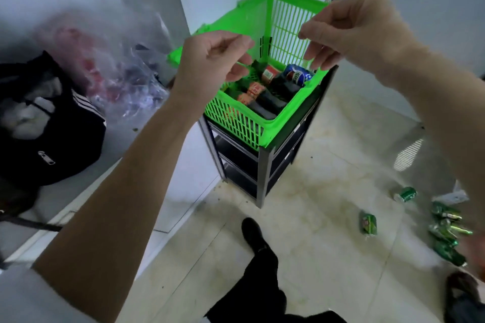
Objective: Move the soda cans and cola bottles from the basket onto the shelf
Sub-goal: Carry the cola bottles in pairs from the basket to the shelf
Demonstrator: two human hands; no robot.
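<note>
The basket (244,123) is bright green slatted plastic with a slight sheen. Inside it, the cola bottles (265,102) look like dark glossy plastic with paper-like labels, and a blue soda can (298,76) shines like metal. The shelf (265,173) beneath has matt dark metal posts. The floor (315,231) is smooth, pale, stained tile. A black bag (39,123) is matt cloth.
</note>
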